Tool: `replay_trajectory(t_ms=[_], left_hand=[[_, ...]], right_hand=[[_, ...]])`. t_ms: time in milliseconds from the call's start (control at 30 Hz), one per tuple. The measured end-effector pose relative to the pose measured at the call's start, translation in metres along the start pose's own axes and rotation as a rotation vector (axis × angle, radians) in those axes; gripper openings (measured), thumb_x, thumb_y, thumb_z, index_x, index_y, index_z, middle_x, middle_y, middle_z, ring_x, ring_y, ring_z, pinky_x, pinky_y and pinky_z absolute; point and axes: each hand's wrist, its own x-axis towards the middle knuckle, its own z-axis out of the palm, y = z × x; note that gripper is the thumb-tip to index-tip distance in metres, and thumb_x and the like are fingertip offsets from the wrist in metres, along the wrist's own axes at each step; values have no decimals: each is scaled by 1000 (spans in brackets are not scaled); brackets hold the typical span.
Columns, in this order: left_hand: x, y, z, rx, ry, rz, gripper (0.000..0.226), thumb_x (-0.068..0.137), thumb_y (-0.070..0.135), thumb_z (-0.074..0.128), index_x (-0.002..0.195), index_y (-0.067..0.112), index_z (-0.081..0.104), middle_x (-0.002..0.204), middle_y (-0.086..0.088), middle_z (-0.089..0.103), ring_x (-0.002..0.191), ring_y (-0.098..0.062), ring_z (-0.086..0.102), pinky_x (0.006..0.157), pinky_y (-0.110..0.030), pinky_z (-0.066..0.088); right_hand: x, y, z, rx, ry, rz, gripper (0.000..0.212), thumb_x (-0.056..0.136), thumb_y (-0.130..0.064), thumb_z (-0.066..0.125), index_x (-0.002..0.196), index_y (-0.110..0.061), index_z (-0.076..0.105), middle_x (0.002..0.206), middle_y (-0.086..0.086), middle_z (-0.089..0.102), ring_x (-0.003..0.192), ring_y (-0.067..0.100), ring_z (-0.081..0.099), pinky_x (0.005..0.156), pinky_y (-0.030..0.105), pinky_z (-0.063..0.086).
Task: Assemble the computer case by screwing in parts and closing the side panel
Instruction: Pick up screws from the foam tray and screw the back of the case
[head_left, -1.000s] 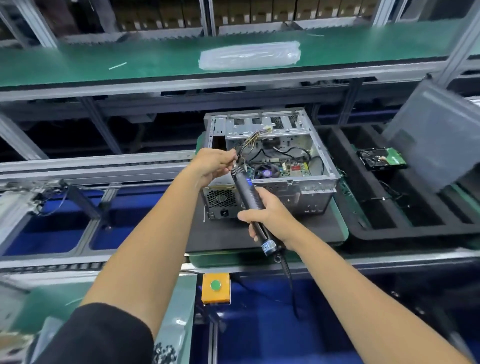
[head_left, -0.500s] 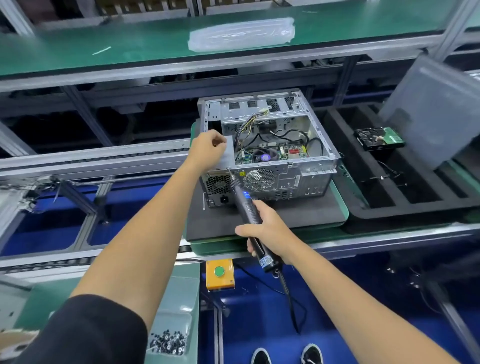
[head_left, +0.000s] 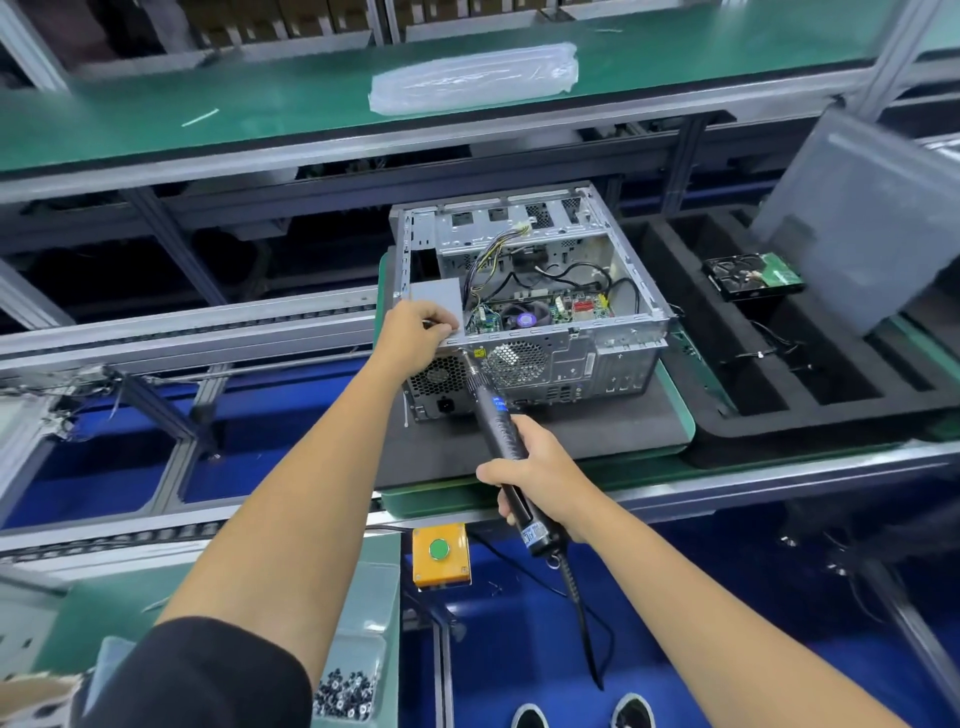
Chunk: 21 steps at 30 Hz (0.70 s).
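Note:
An open silver computer case (head_left: 613, 291) lies on a dark mat (head_left: 597, 431), its motherboard and cables showing. My left hand (head_left: 415, 332) rests with curled fingers on the case's near top edge beside the grey power supply (head_left: 436, 293). My right hand (head_left: 540, 478) grips a black electric screwdriver (head_left: 498, 421). Its tip touches the rear panel near the upper left of the fan grille (head_left: 517, 364). The grey side panel (head_left: 862, 218) leans at the right, apart from the case.
A black foam tray (head_left: 810, 415) to the right holds a hard drive (head_left: 753, 275). A yellow button box (head_left: 441, 553) hangs below the conveyor rail. A bin of screws (head_left: 348, 686) sits at bottom left. A plastic bag (head_left: 472, 78) lies on the green upper shelf.
The screwdriver tip dropped from inside the case to the rear panel by the fan grille. My left hand moved from the cables to the case's near top edge.

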Motion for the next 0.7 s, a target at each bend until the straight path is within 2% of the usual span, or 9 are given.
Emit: replay_trajectory(t_ms=[233,700], left_hand=[[1,-2,1,3,-2,-4,15,91,8,60,84,16,71,106,-5,68,97,-19,62,90,-35,50],[-1,-3,0,7,-14,44,14,90,5,60,85,12,71,102,-4,70,96,-18,62,88,-33,50]], right_hand=[[0,0,1,6,1,6,46,83,-13,72,120,-23,47,83,9,54,50,20,57,50,30,51],[1,1,9,-7,53,14,40,83,-12,71,116,-17,48,87,13,54,49,21,58,51,33,52]])
